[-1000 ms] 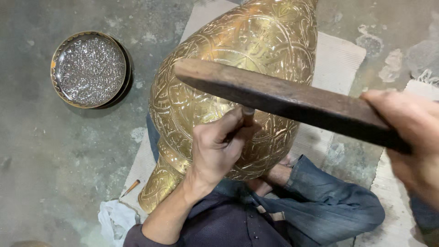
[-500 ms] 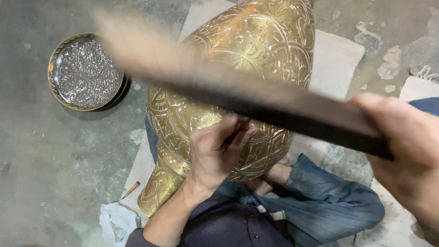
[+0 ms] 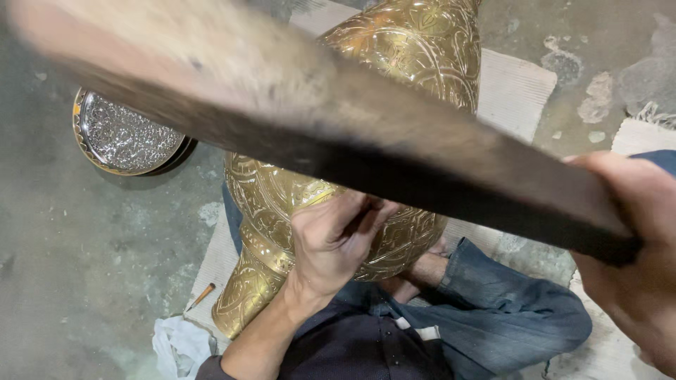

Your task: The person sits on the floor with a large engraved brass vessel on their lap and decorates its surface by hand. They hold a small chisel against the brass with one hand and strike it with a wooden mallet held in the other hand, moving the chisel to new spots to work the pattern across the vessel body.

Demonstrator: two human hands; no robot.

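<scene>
A large engraved brass vessel (image 3: 422, 63) lies across my lap on a pale mat. My left hand (image 3: 331, 243) rests against its lower belly, fingers closed around a small punch that is mostly hidden in the fist. My right hand (image 3: 634, 260) grips the end of a long dark wooden mallet (image 3: 338, 134), which is raised close to the camera and blurred, crossing the view from upper left to right and covering part of the vessel.
A round metal tray (image 3: 123, 137) with a hammered silvery centre lies on the concrete floor at left. A small pencil-like stick (image 3: 201, 295) and a crumpled white cloth (image 3: 179, 345) lie near my left elbow. My jeans-clad leg (image 3: 507, 302) is folded beneath the vessel.
The mallet has swung up from the punch toward the camera, growing larger and blurred. My left hand has stayed on the vessel with the punch.
</scene>
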